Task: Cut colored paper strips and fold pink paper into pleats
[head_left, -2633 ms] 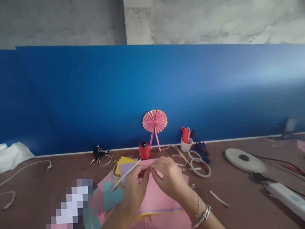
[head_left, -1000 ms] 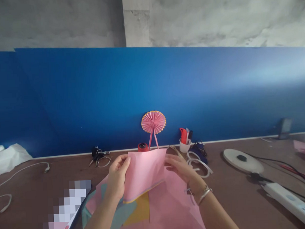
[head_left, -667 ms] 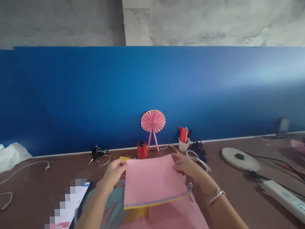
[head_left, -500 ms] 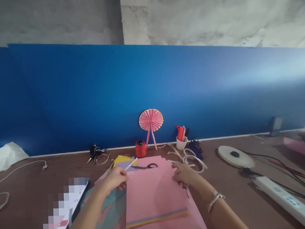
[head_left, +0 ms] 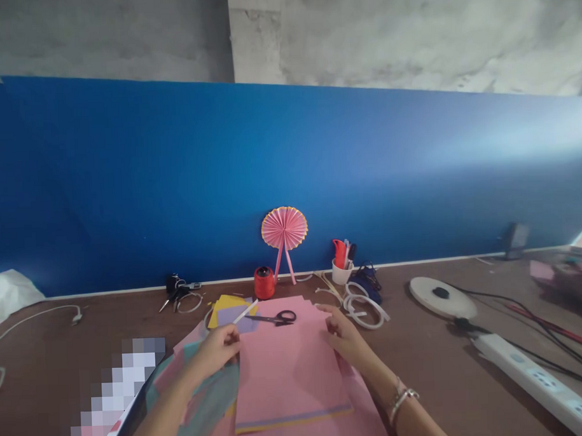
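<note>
A stack of coloured paper with a pink sheet on top (head_left: 289,377) lies flat on the brown table (head_left: 444,365) in front of me. My left hand (head_left: 219,349) pinches the stack's far left corner, fingers curled. My right hand (head_left: 345,335) rests on the far right corner with fingers bent over the edge. Black-handled scissors (head_left: 275,318) lie on pink paper just beyond the stack. A thin white strip (head_left: 245,312) sticks up and away from my left hand.
Loose teal, yellow and purple sheets (head_left: 230,309) lie to the left. A red spool (head_left: 263,282), a pink paper fan (head_left: 284,229), a white cup of pens (head_left: 340,270), tape rings (head_left: 363,304), keys (head_left: 176,292), a round white base (head_left: 441,297) and a power strip (head_left: 535,378) stand nearby. The blue partition (head_left: 289,180) bounds the far side.
The pink-topped stack, lifted upright a second ago, has been laid flat and drawn toward me. That uncovered the scissors. Both hands stayed on its far corners.
</note>
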Available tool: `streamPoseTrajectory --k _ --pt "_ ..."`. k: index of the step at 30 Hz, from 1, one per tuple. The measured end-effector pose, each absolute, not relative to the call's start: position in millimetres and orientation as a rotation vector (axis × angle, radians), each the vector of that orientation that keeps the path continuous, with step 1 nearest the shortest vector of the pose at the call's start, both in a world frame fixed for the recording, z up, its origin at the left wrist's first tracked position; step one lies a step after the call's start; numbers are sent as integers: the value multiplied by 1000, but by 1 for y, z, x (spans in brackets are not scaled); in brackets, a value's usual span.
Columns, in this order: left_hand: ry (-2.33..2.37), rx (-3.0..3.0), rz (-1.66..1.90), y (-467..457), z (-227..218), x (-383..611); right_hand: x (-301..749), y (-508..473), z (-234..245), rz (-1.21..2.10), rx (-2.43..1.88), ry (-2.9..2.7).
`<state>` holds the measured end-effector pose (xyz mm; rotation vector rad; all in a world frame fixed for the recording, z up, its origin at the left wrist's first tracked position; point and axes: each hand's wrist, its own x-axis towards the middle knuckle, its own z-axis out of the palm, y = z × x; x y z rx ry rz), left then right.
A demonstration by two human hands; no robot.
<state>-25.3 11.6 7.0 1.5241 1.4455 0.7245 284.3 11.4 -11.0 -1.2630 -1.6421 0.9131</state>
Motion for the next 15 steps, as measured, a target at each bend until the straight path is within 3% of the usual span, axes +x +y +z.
streamPoseTrajectory --k 15 --pt "1339 1553 825 14 0 -26 289 14 -16 819 -1294 -1748"
